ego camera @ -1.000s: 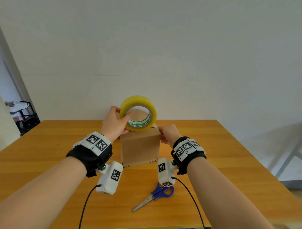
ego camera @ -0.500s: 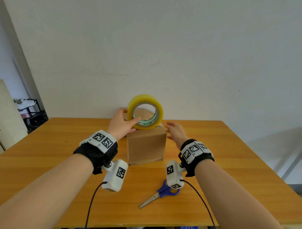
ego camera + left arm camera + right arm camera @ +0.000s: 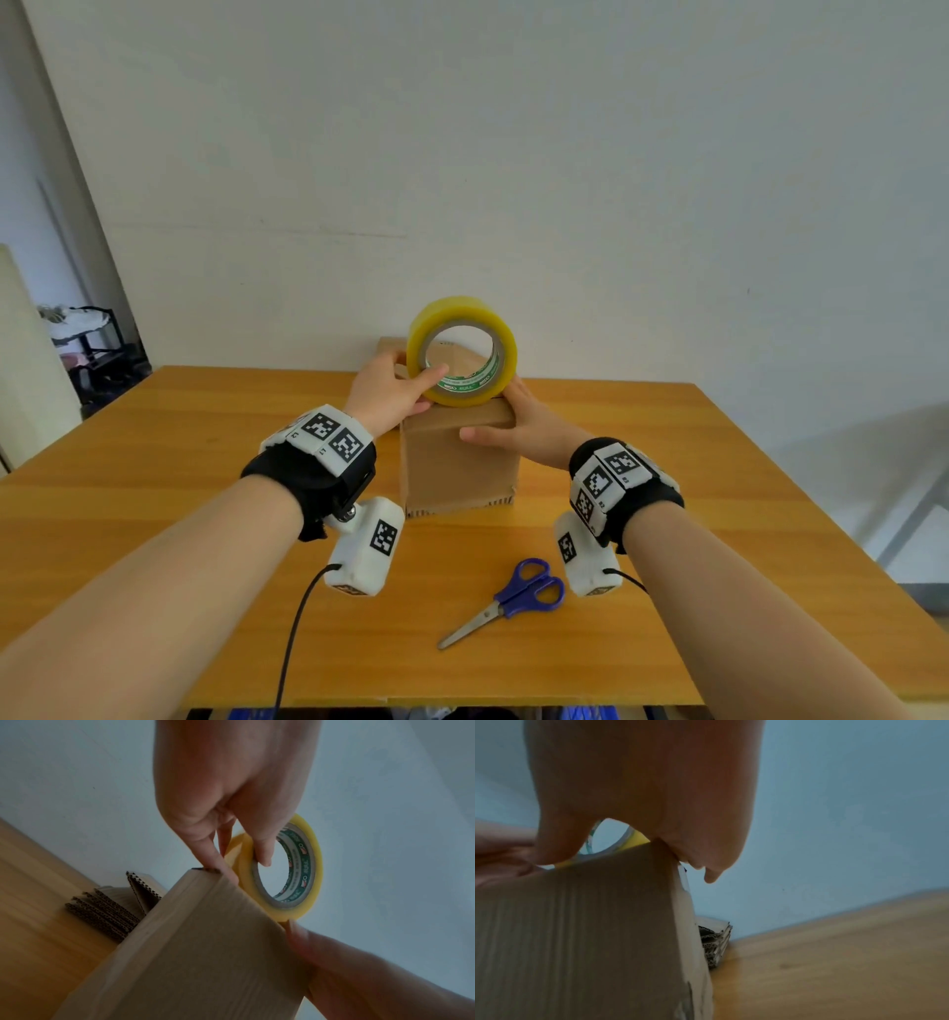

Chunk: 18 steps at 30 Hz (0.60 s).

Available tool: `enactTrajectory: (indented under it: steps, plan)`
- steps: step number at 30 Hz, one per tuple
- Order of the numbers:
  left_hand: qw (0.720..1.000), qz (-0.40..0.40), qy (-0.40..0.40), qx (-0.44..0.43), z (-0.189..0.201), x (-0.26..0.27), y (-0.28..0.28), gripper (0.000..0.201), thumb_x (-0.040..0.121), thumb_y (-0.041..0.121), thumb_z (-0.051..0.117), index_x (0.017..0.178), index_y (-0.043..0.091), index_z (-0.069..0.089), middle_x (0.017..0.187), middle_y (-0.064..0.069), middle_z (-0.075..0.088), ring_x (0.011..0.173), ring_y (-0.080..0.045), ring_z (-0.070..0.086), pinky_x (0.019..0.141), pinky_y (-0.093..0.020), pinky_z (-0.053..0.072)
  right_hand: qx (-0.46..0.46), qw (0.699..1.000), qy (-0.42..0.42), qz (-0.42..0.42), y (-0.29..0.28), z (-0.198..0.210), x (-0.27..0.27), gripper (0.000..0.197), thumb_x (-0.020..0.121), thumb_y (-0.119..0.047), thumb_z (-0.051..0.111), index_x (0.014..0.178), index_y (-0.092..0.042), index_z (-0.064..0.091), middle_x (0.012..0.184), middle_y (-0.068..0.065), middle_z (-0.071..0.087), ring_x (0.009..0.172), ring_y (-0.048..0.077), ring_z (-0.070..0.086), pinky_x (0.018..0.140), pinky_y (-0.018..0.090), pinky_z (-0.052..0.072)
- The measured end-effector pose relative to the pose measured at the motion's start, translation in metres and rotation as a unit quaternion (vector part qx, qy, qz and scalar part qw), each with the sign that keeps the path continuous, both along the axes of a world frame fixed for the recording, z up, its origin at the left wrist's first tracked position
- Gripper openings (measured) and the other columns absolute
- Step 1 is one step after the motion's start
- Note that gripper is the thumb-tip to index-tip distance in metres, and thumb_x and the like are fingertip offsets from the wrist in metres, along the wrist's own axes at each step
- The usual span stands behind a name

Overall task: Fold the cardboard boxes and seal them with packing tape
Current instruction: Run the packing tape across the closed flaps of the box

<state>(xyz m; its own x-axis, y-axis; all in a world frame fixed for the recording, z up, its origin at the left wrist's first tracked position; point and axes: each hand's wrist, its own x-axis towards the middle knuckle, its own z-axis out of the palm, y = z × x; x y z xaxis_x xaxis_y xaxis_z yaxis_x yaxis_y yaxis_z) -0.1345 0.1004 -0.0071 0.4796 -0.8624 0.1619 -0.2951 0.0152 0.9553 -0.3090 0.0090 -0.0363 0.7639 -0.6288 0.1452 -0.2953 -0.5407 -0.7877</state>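
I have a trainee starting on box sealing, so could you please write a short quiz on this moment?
1. True or false: the scissors lie on the table, touched by neither hand.
2. Which hand holds the tape roll? A) left B) right C) neither
3. Fill in: the roll stands on top of the ____.

Key
1. True; they lie nearer the person than the box.
2. A; the left hand has its thumb inside the core and fingers behind. The right hand lies against the box's top right edge, thumb flat on the near face.
3. box
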Motion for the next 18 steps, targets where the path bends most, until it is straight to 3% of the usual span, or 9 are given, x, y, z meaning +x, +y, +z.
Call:
enactTrajectory:
  steps: [5, 9, 13, 18]
  plan:
    - [0.999, -0.005, -0.045, 0.016, 0.005, -0.002, 0.001, 0.054, 0.087, 0.040, 0.062, 0.128, 0.010, 0.045, 0.104, -0.007, 0.059, 0.083, -0.015, 0.067, 0.077, -0.029, 0.058, -0.105, 0.986, 0.128, -0.013, -0.003, 0.005, -0.003, 0.086, 0.081, -0.047, 0.069, 0.150, -0.027, 0.020, 0.152, -0.006, 0.024, 0.133, 0.017, 0.036, 0.108, 0.036, 0.037]
    - [0.998, -0.031, -0.042, 0.024, 0.013, -0.004, 0.003, 0.044, 0.091, 0.034, 0.057, 0.122, 0.007, 0.042, 0.115, -0.014, 0.051, 0.094, -0.020, 0.063, 0.065, -0.021, 0.057, -0.168, 0.965, 0.198, -0.031, 0.000, 0.011, -0.002, 0.083, 0.084, -0.050, 0.063, 0.150, -0.024, 0.019, 0.152, -0.003, 0.026, 0.130, 0.021, 0.041, 0.105, 0.038, 0.039]
    - [0.998, -0.029, -0.047, 0.009, 0.017, -0.007, 0.008, 0.028, 0.096, 0.028, 0.049, 0.111, 0.007, 0.037, 0.112, -0.012, 0.050, 0.103, -0.024, 0.060, 0.066, -0.024, 0.057, -0.189, 0.956, 0.219, -0.040, 0.002, 0.012, -0.001, 0.084, 0.085, -0.053, 0.060, 0.151, -0.022, 0.017, 0.155, -0.001, 0.023, 0.132, 0.023, 0.039, 0.106, 0.042, 0.039]
    - [0.995, -0.001, -0.096, -0.003, 0.020, 0.002, 0.016, 0.020, 0.100, 0.024, 0.040, 0.111, 0.009, 0.033, 0.108, -0.012, 0.046, 0.100, -0.028, 0.058, 0.068, -0.033, 0.058, -0.213, 0.944, 0.248, -0.049, 0.009, 0.014, -0.001, 0.087, 0.087, -0.056, 0.054, 0.153, -0.020, 0.011, 0.160, -0.002, 0.009, 0.141, 0.023, 0.028, 0.111, 0.042, 0.033]
